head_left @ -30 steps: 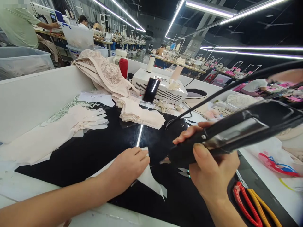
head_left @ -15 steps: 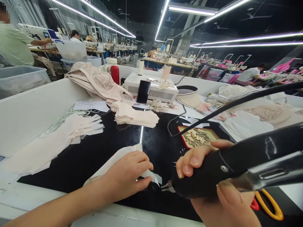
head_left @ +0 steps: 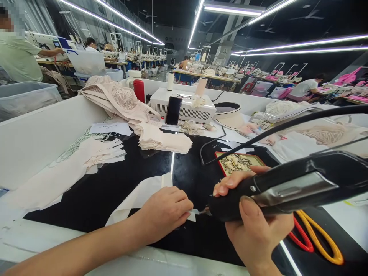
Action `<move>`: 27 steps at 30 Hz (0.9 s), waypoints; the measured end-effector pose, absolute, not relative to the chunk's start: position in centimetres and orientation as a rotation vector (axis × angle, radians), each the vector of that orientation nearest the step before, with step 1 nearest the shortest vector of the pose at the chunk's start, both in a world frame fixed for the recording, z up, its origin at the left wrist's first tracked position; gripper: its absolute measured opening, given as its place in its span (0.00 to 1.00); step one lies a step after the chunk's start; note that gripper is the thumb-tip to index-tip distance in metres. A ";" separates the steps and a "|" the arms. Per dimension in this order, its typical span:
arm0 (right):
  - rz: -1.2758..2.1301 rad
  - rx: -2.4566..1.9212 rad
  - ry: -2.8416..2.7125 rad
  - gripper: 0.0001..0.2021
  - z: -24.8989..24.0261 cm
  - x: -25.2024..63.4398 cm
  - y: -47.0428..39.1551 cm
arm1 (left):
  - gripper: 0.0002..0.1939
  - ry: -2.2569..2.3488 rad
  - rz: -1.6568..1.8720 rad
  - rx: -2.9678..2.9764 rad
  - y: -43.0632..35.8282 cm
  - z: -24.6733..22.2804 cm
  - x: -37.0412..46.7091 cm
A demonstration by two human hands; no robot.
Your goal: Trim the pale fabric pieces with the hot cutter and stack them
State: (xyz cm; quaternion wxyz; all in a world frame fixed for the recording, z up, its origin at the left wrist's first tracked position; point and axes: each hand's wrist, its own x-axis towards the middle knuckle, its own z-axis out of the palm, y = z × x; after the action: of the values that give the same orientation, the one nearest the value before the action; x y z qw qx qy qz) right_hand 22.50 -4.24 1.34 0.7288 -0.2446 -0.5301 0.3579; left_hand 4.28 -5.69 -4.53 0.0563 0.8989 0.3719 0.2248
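My left hand (head_left: 166,209) is closed in a pinch on the end of a pale fabric piece (head_left: 143,191), which lies partly folded on the black work surface (head_left: 94,195). Small white tabs stick out past my fingertips. My right hand (head_left: 253,226) is wrapped around a black corded handheld tool (head_left: 287,184) with a metal lever along its side. Its narrow metal tip points left and sits by the white tabs; whether it touches them I cannot tell. Beneath the tool lie scissors with one red and one orange handle (head_left: 322,237).
Pale fabric stacks (head_left: 163,140) lie behind and to the left (head_left: 66,168). A red-rimmed tray (head_left: 222,168) of seeds and nuts sits beyond the tool. The cord (head_left: 258,130) arches across the right. A phone (head_left: 173,110) leans against a white vented box (head_left: 198,113).
My left hand has shifted slightly right and its fingers have closed together on the fabric. The tool has moved up and turned flatter in my right hand, uncovering more of the scissors.
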 end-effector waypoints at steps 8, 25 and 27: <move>0.834 -0.482 -1.198 0.17 1.3 22.7 -4.7 | 0.07 0.993 0.875 2.853 -5.4 -5.2 4.6; 0.840 -0.509 -1.162 0.20 1.1 22.0 -4.3 | 0.12 1.007 0.885 3.117 -6.5 -4.0 4.0; 0.850 -0.503 -1.162 0.19 1.2 21.8 -4.2 | 0.12 1.021 0.903 3.141 -6.6 -4.1 4.0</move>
State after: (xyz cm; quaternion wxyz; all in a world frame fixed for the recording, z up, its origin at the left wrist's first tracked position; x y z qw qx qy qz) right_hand 21.78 -4.20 1.16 0.7231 -0.2278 -0.5264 0.3848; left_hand 4.00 -6.58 -4.10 -0.1405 0.9083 0.2952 0.2611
